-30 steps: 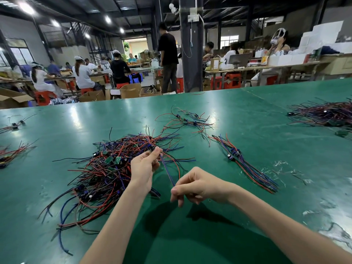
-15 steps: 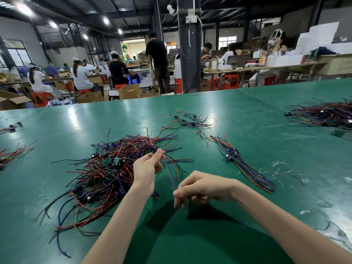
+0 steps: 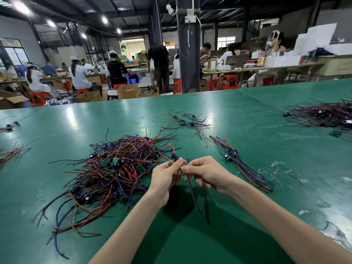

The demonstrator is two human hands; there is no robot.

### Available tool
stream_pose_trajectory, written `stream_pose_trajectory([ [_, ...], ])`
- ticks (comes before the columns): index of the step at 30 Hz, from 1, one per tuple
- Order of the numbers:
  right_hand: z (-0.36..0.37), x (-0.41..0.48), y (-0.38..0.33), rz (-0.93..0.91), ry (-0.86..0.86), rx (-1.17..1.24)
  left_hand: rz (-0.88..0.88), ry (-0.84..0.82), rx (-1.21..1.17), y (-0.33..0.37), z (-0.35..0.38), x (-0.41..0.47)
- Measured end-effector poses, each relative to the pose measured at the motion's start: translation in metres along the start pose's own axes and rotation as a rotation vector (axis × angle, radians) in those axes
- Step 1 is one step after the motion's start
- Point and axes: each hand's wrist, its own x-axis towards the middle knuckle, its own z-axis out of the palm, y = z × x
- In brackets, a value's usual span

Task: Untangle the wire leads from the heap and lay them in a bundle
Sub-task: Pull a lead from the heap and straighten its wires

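Heap: the tangled heap [image 3: 114, 168] of red, blue and black wire leads with small green boards lies on the green tabletop [image 3: 247, 115], left of its middle and closer to the near edge than the far one.
Held lead: one lead [image 3: 192, 193] with a small blue part and blue-purple wires is lifted just beside the heap's right fringe. Its tail hangs toward the near edge, and a red strand seems to arc back into the heap, so it is probably not yet free.
Left hand: the left hand [image 3: 164, 176] pinches the lead at the blue part, fingers [image 3: 176, 164] narrow around it.
Right hand: the right hand [image 3: 208, 173] pinches the same lead just below, its fingertips touching the left's.
Bundle: the straightened bundle [image 3: 245, 168] of red and blue leads lies right of the hands, slanting toward the near right corner.
Doing it well: steady the blue part with the left hand and slide the right down the wires, drawing the red strand out slowly along its own line — a sharp tug would likely drag neighbouring leads along. Then lay it parallel on the bundle.
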Motion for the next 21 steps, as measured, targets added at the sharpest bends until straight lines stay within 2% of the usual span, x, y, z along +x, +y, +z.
stream_pose_trajectory([
  [4,-0.009,0.005,0.0,-0.012,0.078,0.011,-0.021,-0.038,-0.032,0.001,0.0,-0.001],
  [13,-0.077,0.011,-0.01,-0.08,0.458,-0.004,-0.078,-0.046,-0.075,0.005,-0.002,0.0],
  [16,-0.099,0.008,-0.005,0.045,0.519,-0.098,-0.083,-0.04,-0.051,0.004,-0.003,0.0],
  [21,-0.115,0.006,0.006,0.331,0.504,-0.397,-0.09,-0.034,-0.048,0.004,-0.004,-0.001],
])
